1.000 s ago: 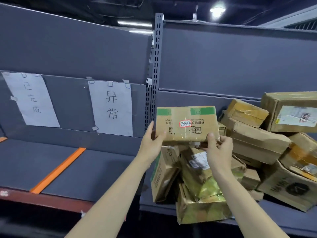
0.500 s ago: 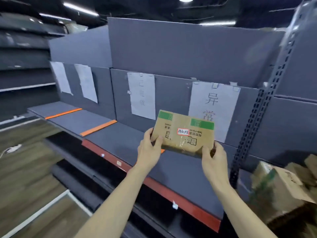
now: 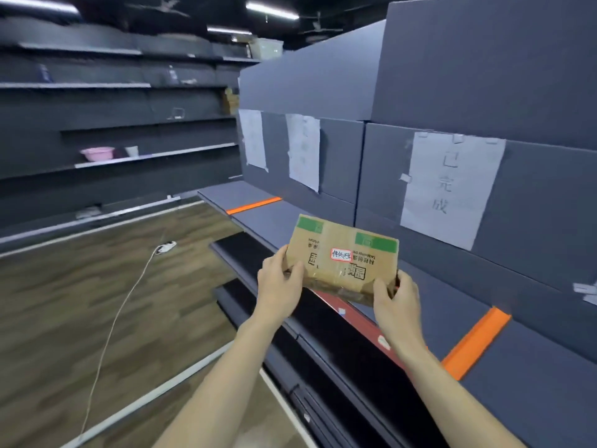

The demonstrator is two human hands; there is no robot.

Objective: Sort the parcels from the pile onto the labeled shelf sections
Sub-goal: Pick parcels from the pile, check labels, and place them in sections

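The room is dim. Light comes from long lamps (image 3: 272, 10) on the dark ceiling, and they look like bright white stripes. The far shelves (image 3: 113, 101) on the left are dark and fuzzy. The paper signs (image 3: 303, 155) farther back are blurry, so their writing cannot be read; the nearest sign (image 3: 450, 189) is a bit clearer. The cardboard box (image 3: 344, 258) and both hands are evenly lit and fairly sharp. The wood floor (image 3: 80, 302) looks smeared. Straight lines bend and lean near the edges of the picture.
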